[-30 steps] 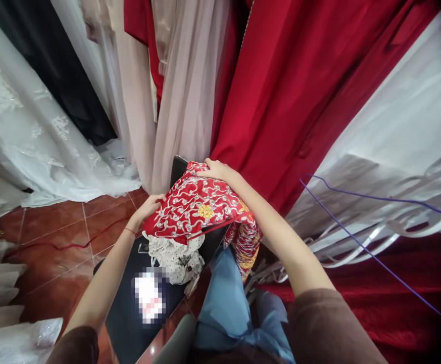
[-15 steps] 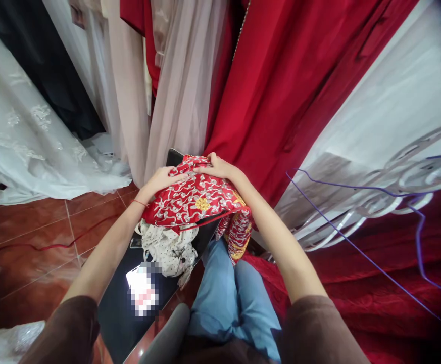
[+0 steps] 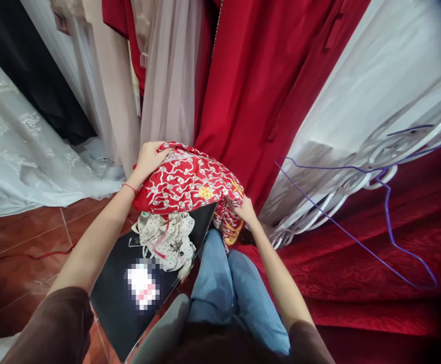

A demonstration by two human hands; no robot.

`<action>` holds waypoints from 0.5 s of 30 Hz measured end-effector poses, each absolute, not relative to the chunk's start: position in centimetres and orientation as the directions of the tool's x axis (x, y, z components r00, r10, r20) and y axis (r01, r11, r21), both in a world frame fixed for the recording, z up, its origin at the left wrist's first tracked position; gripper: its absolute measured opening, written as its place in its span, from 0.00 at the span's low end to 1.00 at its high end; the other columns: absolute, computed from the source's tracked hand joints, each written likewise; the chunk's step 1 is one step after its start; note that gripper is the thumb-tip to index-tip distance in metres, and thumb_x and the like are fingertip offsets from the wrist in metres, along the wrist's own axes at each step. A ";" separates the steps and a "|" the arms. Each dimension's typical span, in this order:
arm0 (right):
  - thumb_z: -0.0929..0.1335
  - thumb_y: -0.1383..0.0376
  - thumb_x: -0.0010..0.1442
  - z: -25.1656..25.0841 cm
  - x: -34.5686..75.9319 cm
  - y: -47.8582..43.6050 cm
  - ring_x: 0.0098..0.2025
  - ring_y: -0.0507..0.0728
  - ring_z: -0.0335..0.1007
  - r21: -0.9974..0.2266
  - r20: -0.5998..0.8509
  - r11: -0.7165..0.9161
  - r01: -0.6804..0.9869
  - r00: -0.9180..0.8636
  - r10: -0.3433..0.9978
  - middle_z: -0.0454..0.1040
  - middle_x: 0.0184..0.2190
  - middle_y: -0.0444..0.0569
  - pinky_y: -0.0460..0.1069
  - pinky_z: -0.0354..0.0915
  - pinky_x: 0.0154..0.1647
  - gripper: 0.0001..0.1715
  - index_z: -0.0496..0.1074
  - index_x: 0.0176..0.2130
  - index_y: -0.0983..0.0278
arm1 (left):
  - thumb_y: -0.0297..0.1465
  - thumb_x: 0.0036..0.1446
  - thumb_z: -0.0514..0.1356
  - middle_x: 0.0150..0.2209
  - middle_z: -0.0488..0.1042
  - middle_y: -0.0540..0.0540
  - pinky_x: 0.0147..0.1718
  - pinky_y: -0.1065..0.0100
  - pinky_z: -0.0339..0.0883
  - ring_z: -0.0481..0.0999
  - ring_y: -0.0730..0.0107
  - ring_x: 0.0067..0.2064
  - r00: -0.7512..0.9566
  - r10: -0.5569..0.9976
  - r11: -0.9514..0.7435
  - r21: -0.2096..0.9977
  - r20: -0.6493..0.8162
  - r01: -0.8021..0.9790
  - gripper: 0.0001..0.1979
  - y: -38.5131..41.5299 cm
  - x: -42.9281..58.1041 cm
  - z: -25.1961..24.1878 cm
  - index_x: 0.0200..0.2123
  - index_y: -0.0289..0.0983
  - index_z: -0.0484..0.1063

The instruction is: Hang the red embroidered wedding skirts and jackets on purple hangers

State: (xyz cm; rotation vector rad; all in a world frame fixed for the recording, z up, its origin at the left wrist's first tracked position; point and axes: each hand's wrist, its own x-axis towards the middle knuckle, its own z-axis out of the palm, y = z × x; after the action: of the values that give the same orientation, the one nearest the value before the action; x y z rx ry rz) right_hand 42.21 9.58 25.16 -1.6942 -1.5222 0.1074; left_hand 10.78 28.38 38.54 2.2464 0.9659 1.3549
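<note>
A red cloth garment [image 3: 190, 182] with silver swirls and gold flowers lies over the far end of a black bench [image 3: 117, 318], one part hanging down beside my knee. My left hand [image 3: 152, 159] grips its far left edge, the fingers folded over the fabric. At the right side, my right hand [image 3: 246, 210] is closed on the edge where the cloth drops off the bench. Just in front of the garment rests a crumpled white dotted cloth [image 3: 170, 242]. Nearer to me on the bench is a bright blurred-out item [image 3: 142, 285].
Long red gowns [image 3: 258, 76] and pale dresses [image 3: 170, 65] hang close behind the bench. To the right, a purple wire hanger [image 3: 330, 217] hangs by white curled metalwork [image 3: 319, 202]. White lace fabric [image 3: 27, 151] reaches the tiled floor [image 3: 31, 237] on the left.
My hands have moved apart: the left to the garment's far left edge, the right down to its right side. The garment is spread wider, and the view has shifted slightly.
</note>
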 end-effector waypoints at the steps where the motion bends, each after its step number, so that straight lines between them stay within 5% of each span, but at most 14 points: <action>1: 0.68 0.61 0.51 25.8 42.9 9.9 0.44 0.66 0.77 -0.583 0.449 0.036 0.812 0.285 0.847 0.79 0.43 0.58 0.56 0.69 0.47 0.28 0.71 0.52 0.66 | 0.42 0.58 0.58 0.35 0.80 0.45 0.41 0.69 0.64 0.72 0.67 0.37 0.305 0.689 -0.722 0.591 0.657 0.359 0.19 28.2 11.1 39.0 0.40 0.33 0.80; 7: 0.62 0.60 0.57 33.8 44.9 10.8 0.39 0.63 0.76 -0.423 0.578 -0.162 0.892 0.403 0.709 0.81 0.36 0.55 0.51 0.65 0.39 0.20 0.75 0.46 0.63 | 0.40 0.60 0.57 0.31 0.75 0.50 0.41 0.69 0.63 0.70 0.70 0.36 0.164 0.613 -0.770 0.537 0.773 0.344 0.16 27.3 11.1 42.2 0.35 0.32 0.77; 12: 0.57 0.61 0.62 39.6 41.0 13.1 0.52 0.62 0.73 -0.375 0.706 0.011 0.927 0.278 0.651 0.77 0.52 0.55 0.53 0.64 0.51 0.26 0.70 0.55 0.63 | 0.43 0.61 0.56 0.27 0.63 0.53 0.39 0.70 0.62 0.65 0.72 0.34 -0.054 0.592 -0.708 0.551 0.804 0.442 0.17 27.6 6.2 41.7 0.27 0.36 0.68; 15: 0.57 0.63 0.61 40.8 38.7 14.1 0.56 0.62 0.70 -0.321 0.695 0.098 0.942 0.164 0.700 0.73 0.57 0.54 0.54 0.62 0.56 0.28 0.69 0.57 0.63 | 0.44 0.59 0.57 0.25 0.62 0.54 0.35 0.71 0.60 0.62 0.75 0.31 -0.030 0.707 -0.601 0.623 0.706 0.500 0.18 28.0 2.1 38.2 0.27 0.35 0.68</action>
State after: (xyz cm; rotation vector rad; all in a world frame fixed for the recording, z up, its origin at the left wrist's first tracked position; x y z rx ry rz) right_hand 38.72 14.14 40.75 -1.6594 -1.5935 -0.3899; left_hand 2.06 28.03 38.16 2.0517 1.2996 1.6908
